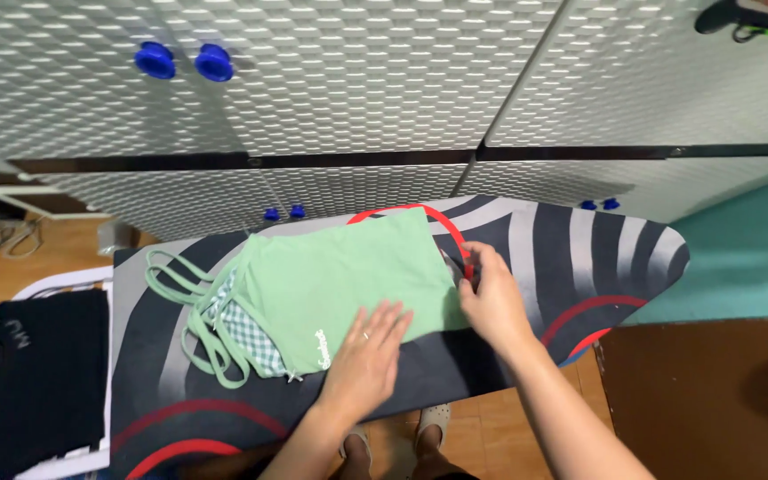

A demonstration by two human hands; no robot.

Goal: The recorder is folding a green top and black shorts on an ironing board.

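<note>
On the ironing board [580,258], the left hand [369,348] presses flat, released, on the green top [348,280] while the right hand [493,298] pinches its right edge, mid-fold.

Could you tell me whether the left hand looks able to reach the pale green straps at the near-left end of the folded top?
Probably yes. The left hand lies flat on the folded pale green cotton top, and the looped green straps rest uncovered on the striped ironing board further left, with nothing between.
</note>
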